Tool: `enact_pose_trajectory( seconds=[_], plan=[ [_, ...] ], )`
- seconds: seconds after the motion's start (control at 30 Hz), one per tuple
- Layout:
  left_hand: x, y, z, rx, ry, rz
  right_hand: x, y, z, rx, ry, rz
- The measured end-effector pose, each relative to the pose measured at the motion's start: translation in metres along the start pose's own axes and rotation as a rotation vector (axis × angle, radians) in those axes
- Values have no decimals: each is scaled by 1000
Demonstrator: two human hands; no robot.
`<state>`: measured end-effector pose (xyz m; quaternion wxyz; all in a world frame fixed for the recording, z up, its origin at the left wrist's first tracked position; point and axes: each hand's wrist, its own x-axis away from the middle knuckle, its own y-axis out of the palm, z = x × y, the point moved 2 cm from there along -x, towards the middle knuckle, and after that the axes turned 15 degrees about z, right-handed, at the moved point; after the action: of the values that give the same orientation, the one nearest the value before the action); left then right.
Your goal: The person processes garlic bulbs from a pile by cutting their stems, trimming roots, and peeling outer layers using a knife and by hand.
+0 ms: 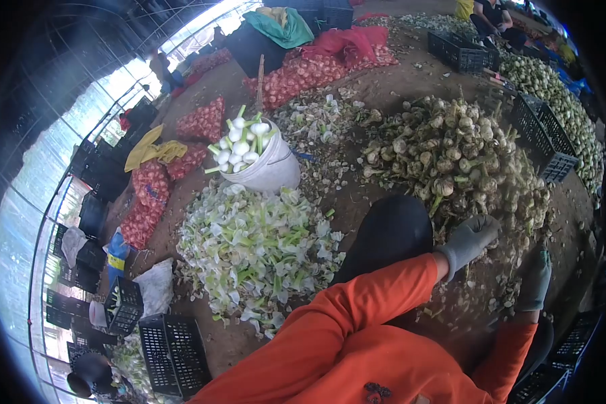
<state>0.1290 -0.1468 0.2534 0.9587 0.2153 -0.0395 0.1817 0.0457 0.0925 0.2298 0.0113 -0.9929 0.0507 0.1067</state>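
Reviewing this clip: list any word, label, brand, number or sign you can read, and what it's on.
No text can be read.
Dark mark on the orange garment: too blurred to tell whether it includes lettering.
White bucket: no legible print on the visible side.

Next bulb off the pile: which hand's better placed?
Left, I'd say. The left hand is at the near edge of the pile and nearer the bucket. The right hand is farther from the pile's middle. Can't tell if either holds anything.
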Motion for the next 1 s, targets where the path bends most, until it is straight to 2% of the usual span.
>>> enact_pose_trajectory(
  seconds=[0.1,0.2,0.43,0.5,0.63,0.7,0.8,0.9,1.0],
  plan=[
    [-8,0,-16,40,12,-19,13,10,-31,-129,224,2],
    [-6,2,-12,-28,21,-24,22,28,-46,-241,311,101],
    [-7,-9,-11,-123,-55,26,26,45,-59,-66,255,115],
    [-10,-10,-14,-63,-77,17,32,56,-71,-56,226,137],
    [-23,-14,-32,31,-55,29,21,49,-42,-3,261,-17],
    [-22,-17,-27,-30,-59,32,11,41,-24,30,325,-145],
    [-22,-20,-27,-11,-89,31,11,44,-14,26,344,-94],
    [-26,-24,-35,5,-88,18,27,64,-47,100,176,-68],
    [-28,-25,-38,27,-88,16,27,71,-37,129,64,-15]
  ],
)
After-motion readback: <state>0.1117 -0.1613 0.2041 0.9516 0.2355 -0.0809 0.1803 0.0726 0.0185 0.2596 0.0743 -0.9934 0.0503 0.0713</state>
